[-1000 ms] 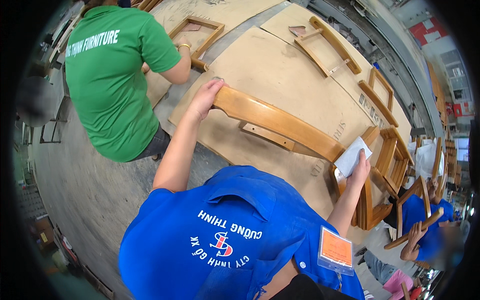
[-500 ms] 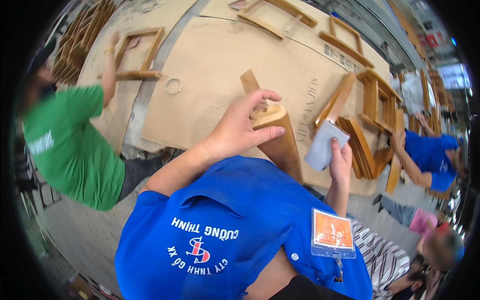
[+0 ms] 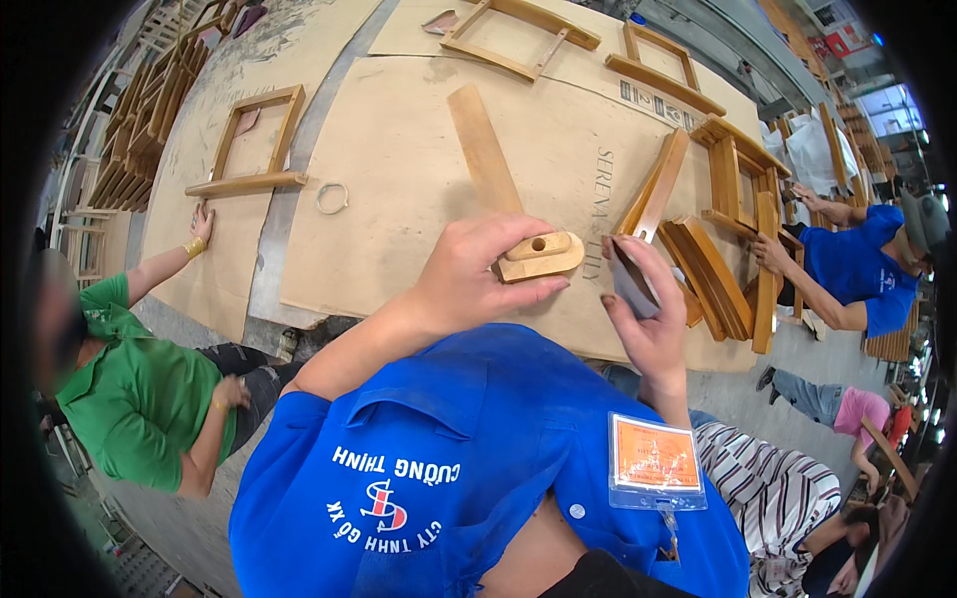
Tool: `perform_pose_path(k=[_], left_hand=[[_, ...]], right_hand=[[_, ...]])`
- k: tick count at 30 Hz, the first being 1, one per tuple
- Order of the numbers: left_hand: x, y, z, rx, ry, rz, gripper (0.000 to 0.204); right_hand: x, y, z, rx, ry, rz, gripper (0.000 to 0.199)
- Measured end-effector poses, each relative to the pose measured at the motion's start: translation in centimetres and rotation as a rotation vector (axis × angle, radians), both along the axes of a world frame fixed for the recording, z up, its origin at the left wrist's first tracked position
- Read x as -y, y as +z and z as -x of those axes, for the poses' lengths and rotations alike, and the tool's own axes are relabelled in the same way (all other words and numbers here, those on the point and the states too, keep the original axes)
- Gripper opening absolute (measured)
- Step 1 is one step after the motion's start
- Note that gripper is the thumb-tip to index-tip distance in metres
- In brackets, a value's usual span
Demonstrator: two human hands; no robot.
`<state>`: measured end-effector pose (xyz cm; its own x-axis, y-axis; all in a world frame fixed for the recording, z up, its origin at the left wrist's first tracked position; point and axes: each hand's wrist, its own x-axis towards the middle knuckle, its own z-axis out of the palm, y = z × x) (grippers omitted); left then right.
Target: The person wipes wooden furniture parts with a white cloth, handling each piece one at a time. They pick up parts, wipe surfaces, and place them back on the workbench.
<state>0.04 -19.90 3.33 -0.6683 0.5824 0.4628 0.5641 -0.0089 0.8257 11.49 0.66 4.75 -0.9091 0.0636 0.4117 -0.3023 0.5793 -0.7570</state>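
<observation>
Cardboard sheets (image 3: 399, 169) cover the wide work surface below you, and everything else sits around the biggest one. Wooden frames lie on and about it: one open frame (image 3: 254, 140) off its left edge, two more (image 3: 518, 35) past its far edge, and a stack of frame parts (image 3: 728, 219) on its right side. A person in a green shirt (image 3: 140, 399) crouches left of the cardboard with one hand flat beside the left frame; a person in a blue shirt (image 3: 857, 264) works at its right edge by the stack. A small ring (image 3: 332, 197) lies near the cardboard's left edge.

You hold a long wooden rail (image 3: 488, 169) that runs from your chest out across the middle of the cardboard. Your left hand (image 3: 478, 274) is clenched over the near end of the rail, the thumb under the rounded end piece with its small hole. Your right hand (image 3: 648, 319) is just right of that end, fingers curled around a folded sheet of sandpaper (image 3: 630, 284), close to the rail but not touching it.
</observation>
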Motion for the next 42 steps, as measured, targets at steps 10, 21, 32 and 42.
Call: perform_pose_path(k=[10, 21, 32, 42], left_hand=[[2.2, -2.2, 2.8, 0.499, 0.07, -0.058, 0.036], [-2.0, -2.6, 2.0, 0.329, -0.251, -0.219, 0.054], [-3.9, -2.8, 0.8, 0.194, -0.323, -0.216, 0.068], [-4.5, -2.5, -0.5, 0.204, -0.376, -0.197, 0.064]], right_hand=[[1.8, 3.1, 3.9, -0.073, 0.139, -0.35, 0.047], [5.4, 8.6, 5.0, 0.126, 0.227, -1.001, 0.039], [3.7, 8.9, 2.2, 0.134, 0.2, -1.058, 0.037], [2.0, 8.9, 1.4, 0.132, 0.319, -0.905, 0.035]])
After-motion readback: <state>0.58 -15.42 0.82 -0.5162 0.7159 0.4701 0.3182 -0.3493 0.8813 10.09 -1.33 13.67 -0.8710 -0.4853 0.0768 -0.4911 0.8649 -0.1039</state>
